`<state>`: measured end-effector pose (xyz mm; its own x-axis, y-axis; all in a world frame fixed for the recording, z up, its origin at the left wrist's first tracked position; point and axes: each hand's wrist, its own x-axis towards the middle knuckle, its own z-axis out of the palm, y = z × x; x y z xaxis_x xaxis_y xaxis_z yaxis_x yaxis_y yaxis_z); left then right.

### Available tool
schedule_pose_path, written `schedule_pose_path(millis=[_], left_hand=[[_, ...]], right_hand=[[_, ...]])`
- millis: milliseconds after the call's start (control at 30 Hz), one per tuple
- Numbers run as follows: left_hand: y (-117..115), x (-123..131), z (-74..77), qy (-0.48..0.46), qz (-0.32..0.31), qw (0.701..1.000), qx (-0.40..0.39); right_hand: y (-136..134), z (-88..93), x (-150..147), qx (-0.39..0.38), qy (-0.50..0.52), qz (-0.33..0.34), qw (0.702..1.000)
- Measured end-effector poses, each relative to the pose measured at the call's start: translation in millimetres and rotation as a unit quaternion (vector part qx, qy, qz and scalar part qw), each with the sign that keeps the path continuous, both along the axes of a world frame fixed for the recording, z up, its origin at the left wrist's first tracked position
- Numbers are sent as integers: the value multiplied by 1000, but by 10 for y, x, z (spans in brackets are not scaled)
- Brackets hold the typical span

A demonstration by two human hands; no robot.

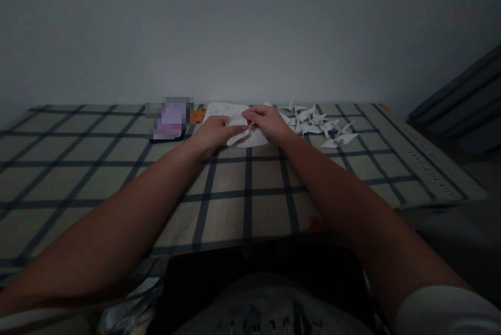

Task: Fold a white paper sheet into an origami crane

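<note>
Both hands meet over a white sheet of paper [256,139] that is partly folded, near the far side of the table. My left hand [215,132] grips its left part, thumb on top and pointing right. My right hand [269,121] pinches the paper near the middle, fingertips close to the left thumb. The hidden fingers and the dim light keep the exact folds from showing. Just right of my right hand lies a pile of folded white paper cranes [313,120]. Behind the hands are flat printed paper sheets [219,109].
A phone [171,120] with a lit, blurred screen stands left of the papers, beside a small orange item [199,115]. A checked cloth [230,210] covers the table, which meets a plain wall [250,32]. Dark pleated fabric [465,90] hangs at the right.
</note>
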<state>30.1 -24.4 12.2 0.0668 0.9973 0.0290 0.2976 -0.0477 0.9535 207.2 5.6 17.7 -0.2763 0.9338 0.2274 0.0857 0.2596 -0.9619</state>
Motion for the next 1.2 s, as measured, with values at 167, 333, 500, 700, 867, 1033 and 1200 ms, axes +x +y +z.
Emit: schedule_pose_path(millis=[167,333,500,700,867,1033,1200], left_hand=[[17,4,-24,12,16,1000,7],[-10,22,-14,32,2,999,1],[8,13,-22,-35,25,999,23],[51,-7,-18,-126,60,988,69],[50,7,-15,-148,23,987,50],[65,-7,-25,-169,34,983,66],[72,4,-28,-168,65,978,107]], right_hand=[[-32,47,-7,11,-16,-15,1000],[-53,66,-13,28,-38,-37,998],[-15,14,-16,16,-22,-24,999],[1,-28,-40,-28,0,37,999],[19,-26,-30,-8,8,27,1000],[23,-21,-53,-16,42,0,999],[-51,39,-62,-64,4,58,996]])
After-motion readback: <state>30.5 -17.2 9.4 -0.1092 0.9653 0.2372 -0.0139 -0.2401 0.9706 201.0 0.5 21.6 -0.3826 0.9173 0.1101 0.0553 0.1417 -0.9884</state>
